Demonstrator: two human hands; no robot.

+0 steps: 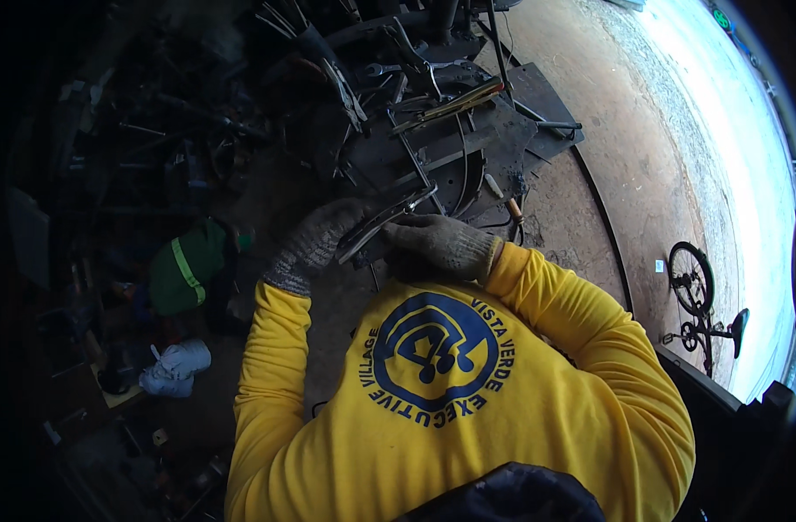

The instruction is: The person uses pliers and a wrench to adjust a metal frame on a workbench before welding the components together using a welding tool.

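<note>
Both my hands wear grey knit work gloves and meet in front of my chest, at the near edge of a dark metal work table. Between them are metal locking pliers, slanting with the jaws up to the right and the handles down to the left. My left hand closes round the handle side, its fingertips partly hidden. From the other side, my right hand is closed on the pliers, thumb and fingers near the middle. The jaws lie by a dark flat bar on the table; whether they grip it I cannot tell.
More locking pliers, a wrench and thin rods lie on the table. A wooden-handled tool is at its right edge. A green bag and white cloth bundle are at left, a bicycle at right.
</note>
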